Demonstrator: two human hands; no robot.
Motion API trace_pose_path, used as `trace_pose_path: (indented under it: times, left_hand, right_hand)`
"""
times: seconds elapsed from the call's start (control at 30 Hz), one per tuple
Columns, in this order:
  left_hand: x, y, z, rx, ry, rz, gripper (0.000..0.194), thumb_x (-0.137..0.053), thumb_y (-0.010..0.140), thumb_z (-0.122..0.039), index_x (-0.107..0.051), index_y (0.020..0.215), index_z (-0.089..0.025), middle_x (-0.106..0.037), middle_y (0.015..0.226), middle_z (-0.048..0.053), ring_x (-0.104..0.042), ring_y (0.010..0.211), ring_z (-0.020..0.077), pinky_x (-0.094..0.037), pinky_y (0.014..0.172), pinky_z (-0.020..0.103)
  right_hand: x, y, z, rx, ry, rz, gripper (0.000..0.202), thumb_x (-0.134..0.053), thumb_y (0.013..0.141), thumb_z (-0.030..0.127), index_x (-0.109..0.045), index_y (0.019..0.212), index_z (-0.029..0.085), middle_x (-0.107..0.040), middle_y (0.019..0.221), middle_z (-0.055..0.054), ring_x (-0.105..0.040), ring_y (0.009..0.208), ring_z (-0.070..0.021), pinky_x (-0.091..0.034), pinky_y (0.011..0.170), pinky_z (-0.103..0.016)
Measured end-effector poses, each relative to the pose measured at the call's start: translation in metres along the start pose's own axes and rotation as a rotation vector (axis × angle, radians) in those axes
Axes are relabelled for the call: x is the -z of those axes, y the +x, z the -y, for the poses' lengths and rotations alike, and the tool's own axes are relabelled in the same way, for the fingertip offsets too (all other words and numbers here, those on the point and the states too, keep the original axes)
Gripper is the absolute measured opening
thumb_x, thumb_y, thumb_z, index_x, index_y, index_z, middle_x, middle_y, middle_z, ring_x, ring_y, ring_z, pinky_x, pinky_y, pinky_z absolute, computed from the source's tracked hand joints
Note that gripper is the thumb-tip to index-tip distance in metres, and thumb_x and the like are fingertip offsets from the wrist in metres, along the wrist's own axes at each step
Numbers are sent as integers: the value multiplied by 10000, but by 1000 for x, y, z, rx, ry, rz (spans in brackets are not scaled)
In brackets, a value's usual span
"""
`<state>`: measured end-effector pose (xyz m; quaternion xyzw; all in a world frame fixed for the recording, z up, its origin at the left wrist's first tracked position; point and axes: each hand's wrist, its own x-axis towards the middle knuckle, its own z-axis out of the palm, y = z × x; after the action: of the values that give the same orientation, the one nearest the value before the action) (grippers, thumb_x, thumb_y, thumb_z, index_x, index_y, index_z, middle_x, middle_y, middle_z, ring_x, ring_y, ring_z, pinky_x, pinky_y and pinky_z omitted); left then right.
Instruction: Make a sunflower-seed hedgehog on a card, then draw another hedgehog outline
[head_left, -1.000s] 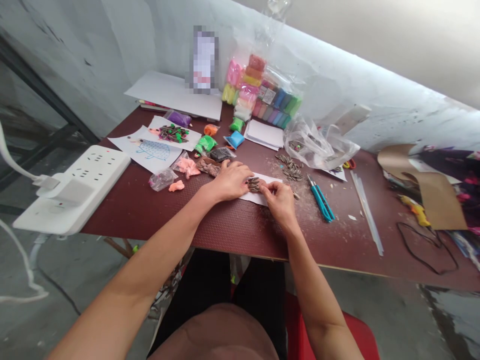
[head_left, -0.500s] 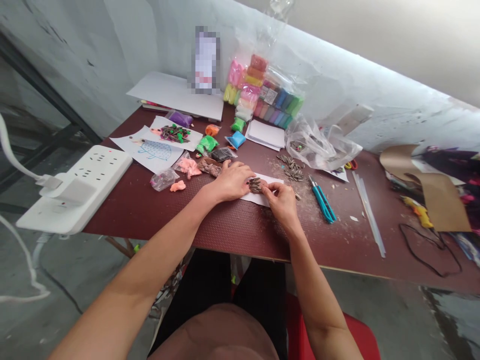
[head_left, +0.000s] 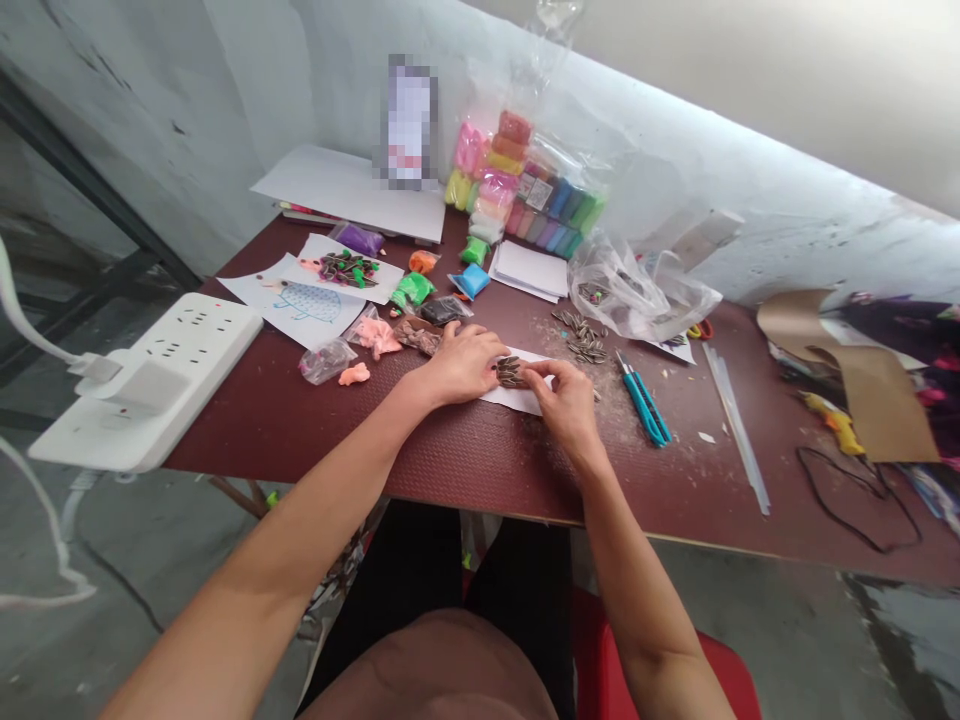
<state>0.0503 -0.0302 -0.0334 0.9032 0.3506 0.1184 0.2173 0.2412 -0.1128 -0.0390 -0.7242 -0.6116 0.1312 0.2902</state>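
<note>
Between my hands a lump of brown clay set with striped sunflower seeds [head_left: 508, 371] lies on a small white sheet of paper [head_left: 517, 400]. My left hand [head_left: 463, 362] rests at its left side, fingers stretched out over the paper's edge and steadying the piece. At its right side my right hand [head_left: 564, 396] pinches thumb and forefinger together against the seeds; whatever is between the fingertips is hidden. A pile of loose sunflower seeds [head_left: 585, 340] lies beyond my right hand. To the right is a teal utility knife [head_left: 645, 402].
Bagged clay lies on the left, including a green pack [head_left: 411, 290] and a blue pack [head_left: 472, 281]. A hedgehog drawing [head_left: 307, 305] is behind it. A white power strip [head_left: 154, 375] occupies the left edge. Glue sticks [head_left: 736, 430] and a yellow glue gun [head_left: 840, 425] lie right.
My right fingertips have shifted very slightly over the seeded clay. My left hand stays in place, and the view has moved a little.
</note>
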Motion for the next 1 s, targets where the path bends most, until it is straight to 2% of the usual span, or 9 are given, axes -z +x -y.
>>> trace_pose_path:
  times: [0.1, 0.2, 0.37, 0.47, 0.6, 0.7, 0.83, 0.9, 1.0]
  left_hand:
    - [0, 0, 0, 1, 3, -5, 401, -554, 863, -170, -712, 1228, -218, -713, 1282, 100, -540, 1298, 321, -262, 1142, 570]
    - [-1, 1, 1, -2, -3, -5, 411, -558, 856, -167, -717, 1231, -220, -718, 1270, 101, -535, 1300, 327, -259, 1138, 570]
    - [-1, 1, 1, 1, -18, -4, 396, -557, 868, -188, -722, 1225, -235, -720, 1282, 93, -529, 1301, 326, -253, 1141, 568]
    - [1, 1, 0, 5, -17, -2, 395, -554, 873, -182, -718, 1230, -224, -719, 1300, 92, -529, 1316, 324, -252, 1152, 565]
    - [3, -1, -2, 10, -11, 9, 411, -555, 867, -166, -711, 1244, -218, -714, 1314, 93, -531, 1325, 324, -254, 1157, 566]
    - [4, -1, -2, 5, -9, 12, 411, -552, 867, -158, -709, 1242, -214, -712, 1309, 98, -539, 1316, 317, -269, 1146, 553]
    - [3, -1, -1, -1, -2, 8, 384, -562, 864, -165, -716, 1211, -221, -718, 1283, 93, -538, 1306, 319, -268, 1136, 551]
    - [2, 0, -1, 3, -2, 5, 378, -564, 863, -170, -718, 1205, -223, -721, 1275, 91, -539, 1300, 322, -260, 1134, 557]
    - [1, 0, 0, -1, -8, -2, 392, -563, 860, -175, -713, 1220, -222, -718, 1283, 95, -529, 1306, 322, -262, 1127, 556]
  right_hand:
    - [14, 22, -10, -55, -59, -108, 286, -582, 902, 354, -805, 927, 176, -779, 901, -101, -657, 781, -225, -484, 787, -341]
    - [24, 56, -23, -118, -235, -138, 246, -608, 877, 295, -819, 945, 187, -785, 908, -103, -682, 846, -259, -491, 808, -360]
    - [17, 103, -36, -191, -410, -104, 289, -602, 905, 227, -807, 1104, 184, -781, 1110, -150, -698, 1036, -315, -506, 909, -416]
    - [12, 115, -38, -196, -491, -56, 270, -609, 934, 240, -793, 1117, 165, -756, 1171, -186, -680, 1108, -342, -495, 952, -445]
    - [14, 116, -42, -158, -534, -67, 215, -594, 918, 219, -793, 956, 148, -753, 1098, -204, -677, 1049, -347, -495, 916, -449]
    - [21, 108, -45, -125, -382, -129, 145, -621, 828, 192, -764, 847, 175, -759, 973, -148, -668, 929, -291, -501, 847, -404]
    - [29, 90, -45, -120, 95, -115, 76, -660, 730, 251, -683, 746, 180, -681, 740, -43, -582, 686, -174, -468, 691, -318]
    - [30, 78, -39, -140, 314, -59, 172, -688, 694, 292, -695, 821, 176, -634, 687, 5, -501, 596, -126, -413, 603, -278]
    - [27, 62, -27, -132, 455, 52, 342, -674, 697, 327, -743, 998, 179, -580, 641, 47, -396, 528, -92, -324, 529, -251]
